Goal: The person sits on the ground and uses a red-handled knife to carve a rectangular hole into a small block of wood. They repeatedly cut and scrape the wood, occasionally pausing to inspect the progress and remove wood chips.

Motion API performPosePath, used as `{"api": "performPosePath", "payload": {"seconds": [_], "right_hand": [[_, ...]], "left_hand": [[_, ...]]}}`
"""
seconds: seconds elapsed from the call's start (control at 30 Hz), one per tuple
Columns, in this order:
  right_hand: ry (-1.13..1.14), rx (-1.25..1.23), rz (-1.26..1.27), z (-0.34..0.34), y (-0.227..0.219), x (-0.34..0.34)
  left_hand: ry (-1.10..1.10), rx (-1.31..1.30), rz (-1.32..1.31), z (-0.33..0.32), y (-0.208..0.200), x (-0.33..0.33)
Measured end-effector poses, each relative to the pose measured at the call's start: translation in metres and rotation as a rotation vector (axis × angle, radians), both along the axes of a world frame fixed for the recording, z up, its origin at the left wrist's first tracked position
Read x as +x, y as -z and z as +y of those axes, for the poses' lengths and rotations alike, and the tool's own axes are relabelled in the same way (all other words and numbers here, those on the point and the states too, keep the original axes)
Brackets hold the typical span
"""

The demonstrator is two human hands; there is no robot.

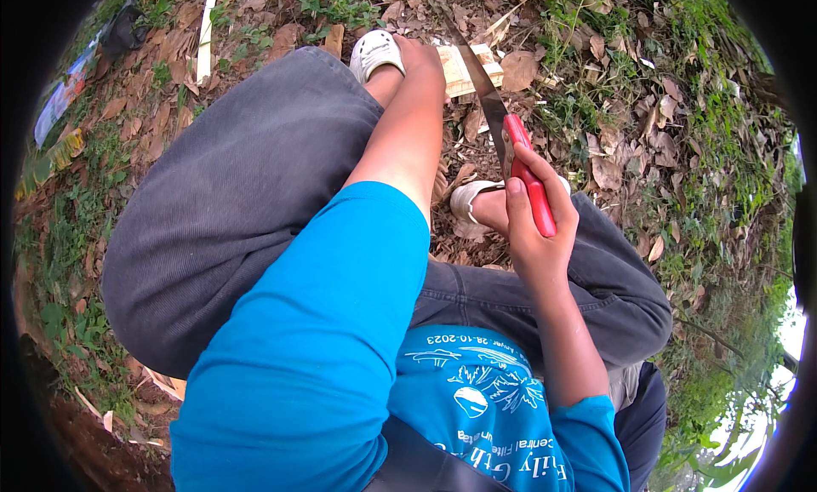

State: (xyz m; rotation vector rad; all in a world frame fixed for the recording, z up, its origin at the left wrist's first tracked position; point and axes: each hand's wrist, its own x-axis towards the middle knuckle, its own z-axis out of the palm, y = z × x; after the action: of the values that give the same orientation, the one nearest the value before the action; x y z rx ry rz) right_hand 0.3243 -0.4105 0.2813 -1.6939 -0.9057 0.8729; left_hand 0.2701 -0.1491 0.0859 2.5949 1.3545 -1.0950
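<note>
My right hand (545, 207) is wrapped around the red handle of a machete (483, 88), its long dark blade slanting up and away to the left. In the picture the blade crosses a short, pale piece of wood (458, 71) lying low by the ground; whether it touches the wood I cannot tell. Beside my left shoe, my left hand (422, 60) reaches down and grips the left end of that wood. The fingers of this hand are partly hidden.
My bent knees in dark trousers flank the work, with a pale clog (377, 54) on each foot. Dry leaves and grass cover the ground. A long pale wood strip (206, 32) lies farther left, near a black plastic bag (124, 28).
</note>
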Motion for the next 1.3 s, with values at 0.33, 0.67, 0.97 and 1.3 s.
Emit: {"api": "performPosePath", "payload": {"seconds": [0.33,0.67,0.97,1.3], "right_hand": [[-0.014,0.016,0.016,0.018,0.021,0.003],[-0.009,-0.056,0.031,0.007,0.015,0.004],[-0.063,0.023,-0.049,0.036,0.042,0.022],[-0.08,-0.014,-0.126,-0.028,0.004,0.023]], "left_hand": [[0.018,0.044,-0.007,0.0,0.002,0.0],[-0.003,-0.086,0.025,0.003,0.0,0.012],[0.025,0.021,-0.018,0.0,-0.001,0.0],[-0.002,0.088,-0.003,-0.003,0.011,-0.003]]}}
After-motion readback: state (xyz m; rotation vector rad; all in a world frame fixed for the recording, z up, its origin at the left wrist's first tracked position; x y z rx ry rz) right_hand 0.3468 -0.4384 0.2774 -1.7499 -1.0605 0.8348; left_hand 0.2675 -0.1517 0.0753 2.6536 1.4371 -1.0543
